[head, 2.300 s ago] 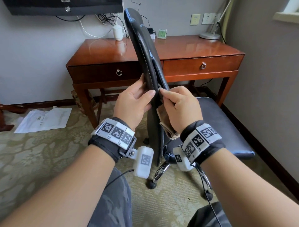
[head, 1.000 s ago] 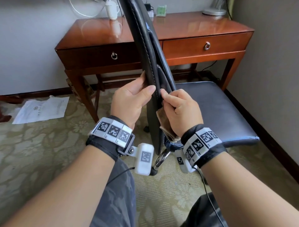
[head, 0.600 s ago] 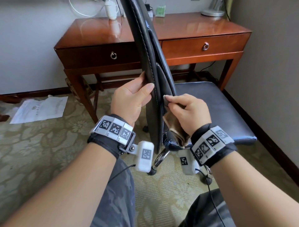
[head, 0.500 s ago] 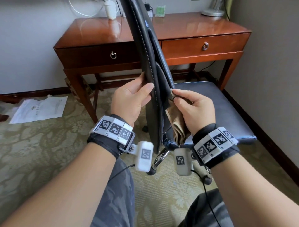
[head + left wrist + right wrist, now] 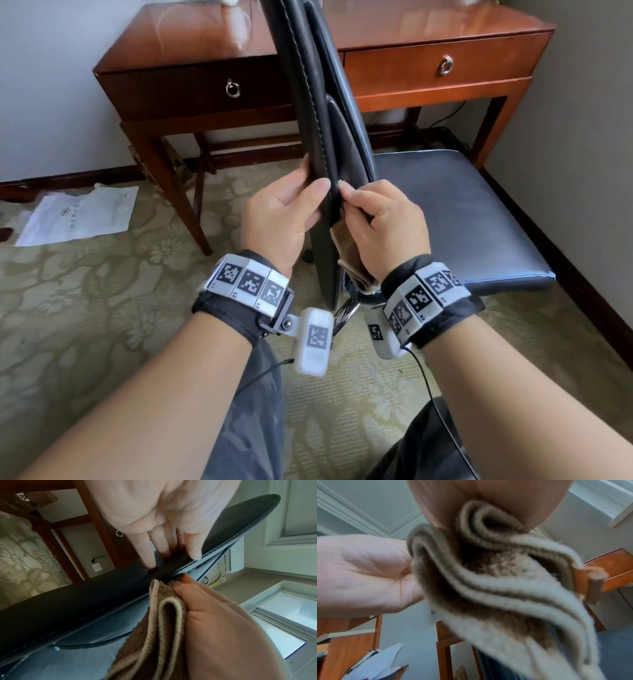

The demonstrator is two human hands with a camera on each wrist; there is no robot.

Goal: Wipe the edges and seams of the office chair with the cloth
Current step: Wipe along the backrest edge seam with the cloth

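Right hand (image 5: 387, 222) back at stitched seam (image 5: 320, 137), grip pinching cloth (image 5: 349, 253). Left hand (image 5: 284, 212) keeps holding chair back (image 5: 301, 85) edge. Wiping goes on.

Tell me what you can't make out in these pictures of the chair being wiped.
- Top of the chair back: cut off by the head view's upper edge.
- Where the cloth meets the seam: hidden behind the right hand.
- Chair base: mostly hidden by the wrists and cameras in the head view.
- Right hand's fingertips: hidden by the blurred cloth in the right wrist view.
- Print on the paper on the floor: too small to read.
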